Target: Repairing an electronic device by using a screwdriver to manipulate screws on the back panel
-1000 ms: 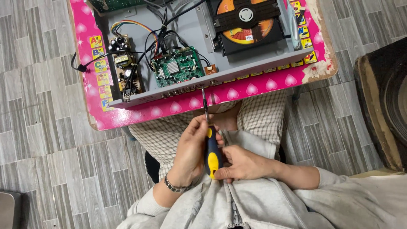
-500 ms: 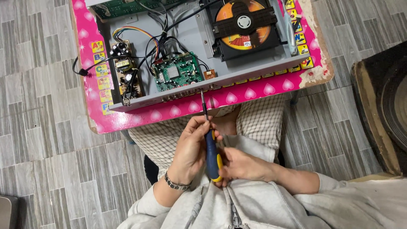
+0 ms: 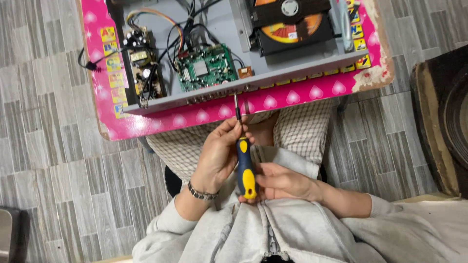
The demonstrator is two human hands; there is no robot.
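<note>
Screwdriver (image 3: pixel 245 163) with blue-yellow handle stands upright in our lap, tip touching the grey player case (image 3: pixel 229 29) edge on the pink bench (image 3: pixel 161 124). Our left hand (image 3: pixel 217 156) pinches its shaft; our right hand (image 3: pixel 282 181) closes around the handle.

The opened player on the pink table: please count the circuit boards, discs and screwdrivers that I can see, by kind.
Circuit boards: 2, green board and brown power board
Discs: 1, orange disc
Screwdrivers: 1, screwdriver, held by left hand and right hand
Total: 4
</note>
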